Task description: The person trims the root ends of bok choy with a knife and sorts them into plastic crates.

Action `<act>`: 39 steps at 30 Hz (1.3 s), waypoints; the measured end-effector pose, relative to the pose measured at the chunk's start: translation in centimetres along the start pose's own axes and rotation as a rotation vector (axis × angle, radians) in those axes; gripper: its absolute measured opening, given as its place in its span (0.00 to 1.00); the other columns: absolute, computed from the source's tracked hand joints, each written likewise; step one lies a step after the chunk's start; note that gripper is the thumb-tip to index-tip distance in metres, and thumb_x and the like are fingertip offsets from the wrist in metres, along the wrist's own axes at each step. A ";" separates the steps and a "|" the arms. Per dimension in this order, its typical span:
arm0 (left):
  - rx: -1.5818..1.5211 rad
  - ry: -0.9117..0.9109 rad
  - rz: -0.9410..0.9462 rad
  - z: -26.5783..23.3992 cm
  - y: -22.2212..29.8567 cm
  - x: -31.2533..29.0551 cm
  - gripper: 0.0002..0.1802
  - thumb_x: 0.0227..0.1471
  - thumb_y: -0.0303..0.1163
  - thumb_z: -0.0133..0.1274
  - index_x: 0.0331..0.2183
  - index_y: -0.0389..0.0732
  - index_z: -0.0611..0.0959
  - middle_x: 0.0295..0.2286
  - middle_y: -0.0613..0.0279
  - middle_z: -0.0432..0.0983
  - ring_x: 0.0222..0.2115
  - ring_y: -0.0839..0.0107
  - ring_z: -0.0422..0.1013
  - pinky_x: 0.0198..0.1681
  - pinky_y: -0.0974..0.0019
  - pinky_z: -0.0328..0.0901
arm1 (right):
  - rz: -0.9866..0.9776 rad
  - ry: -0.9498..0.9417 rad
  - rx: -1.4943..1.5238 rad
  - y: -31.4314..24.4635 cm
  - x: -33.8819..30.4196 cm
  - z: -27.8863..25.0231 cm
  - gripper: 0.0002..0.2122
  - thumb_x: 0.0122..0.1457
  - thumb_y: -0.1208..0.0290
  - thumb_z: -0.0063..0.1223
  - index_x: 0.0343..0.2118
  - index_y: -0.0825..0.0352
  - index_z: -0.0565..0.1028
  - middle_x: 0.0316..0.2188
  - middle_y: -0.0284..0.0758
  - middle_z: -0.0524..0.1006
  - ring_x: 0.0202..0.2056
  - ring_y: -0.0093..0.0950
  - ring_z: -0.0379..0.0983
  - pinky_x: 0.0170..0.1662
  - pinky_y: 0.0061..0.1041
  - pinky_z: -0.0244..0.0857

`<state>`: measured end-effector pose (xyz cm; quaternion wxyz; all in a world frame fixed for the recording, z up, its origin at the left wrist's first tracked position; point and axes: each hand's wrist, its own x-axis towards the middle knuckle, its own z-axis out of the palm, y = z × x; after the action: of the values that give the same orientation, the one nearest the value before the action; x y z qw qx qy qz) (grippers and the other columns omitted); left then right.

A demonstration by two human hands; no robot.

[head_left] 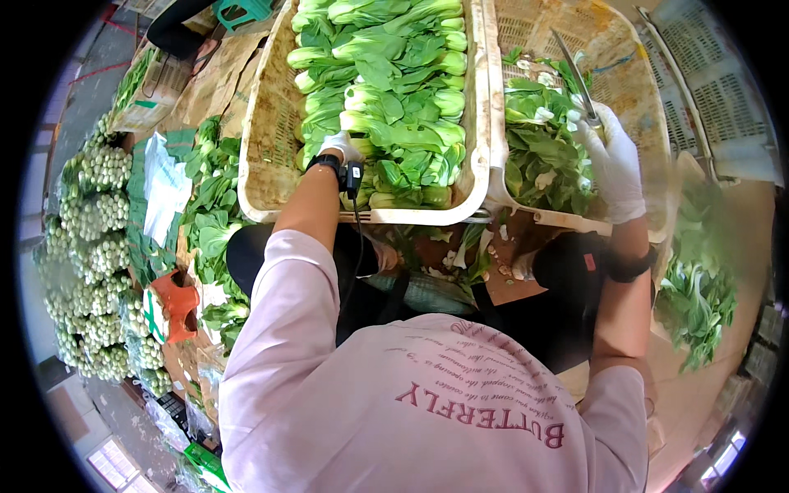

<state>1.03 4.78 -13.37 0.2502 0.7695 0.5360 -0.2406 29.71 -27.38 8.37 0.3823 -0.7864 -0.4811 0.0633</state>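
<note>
My left hand, in a white glove, reaches into the left crate and is closed at the pale stem end of a bok choy. Its fingertips are partly hidden among the leaves. Rows of green bok choy lie packed in this crate, pale stem ends toward the sides and leaves toward the middle. My right hand, also gloved, grips a knife above the right crate, the blade pointing up and away. Loose trimmed leaves lie below it in that crate.
Loose bok choy lies left of the crates, near an orange stool. Farther left are stacked bundles of bok choy. More greens lie at the right. A wire runs from the device on my left wrist. Another person's arm shows at upper left.
</note>
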 end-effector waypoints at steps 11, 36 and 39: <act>-0.813 0.052 0.706 -8.9 4.3 -13.0 0.31 0.35 0.21 0.64 0.44 0.36 0.71 0.34 0.66 0.72 0.34 0.76 0.70 0.40 0.74 0.67 | 0.215 0.019 0.357 -0.2 -1.4 -0.9 0.15 0.55 0.63 0.53 0.43 0.65 0.73 0.22 0.29 0.76 0.22 0.16 0.68 0.26 0.16 0.62; -0.925 0.318 1.033 -1.7 22.9 -24.8 0.22 0.37 0.28 0.64 0.38 0.35 0.75 0.34 0.61 0.75 0.36 0.74 0.71 0.42 0.70 0.65 | -0.271 0.234 -0.426 -1.5 -5.3 -0.7 0.06 0.41 0.74 0.54 0.26 0.58 0.73 0.17 0.33 0.68 0.21 0.32 0.71 0.22 0.29 0.64; -0.934 0.404 1.095 -1.3 23.6 -24.8 0.17 0.37 0.31 0.63 0.33 0.39 0.80 0.31 0.61 0.77 0.31 0.70 0.72 0.39 0.68 0.66 | -0.242 0.257 -0.408 -0.9 -5.4 -0.3 0.04 0.44 0.74 0.53 0.25 0.58 0.72 0.17 0.33 0.68 0.20 0.33 0.70 0.21 0.30 0.63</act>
<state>15.76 -18.95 6.49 0.5316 0.7693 0.1579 0.3171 26.34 -31.72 7.76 0.2784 -0.7856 -0.5220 -0.1813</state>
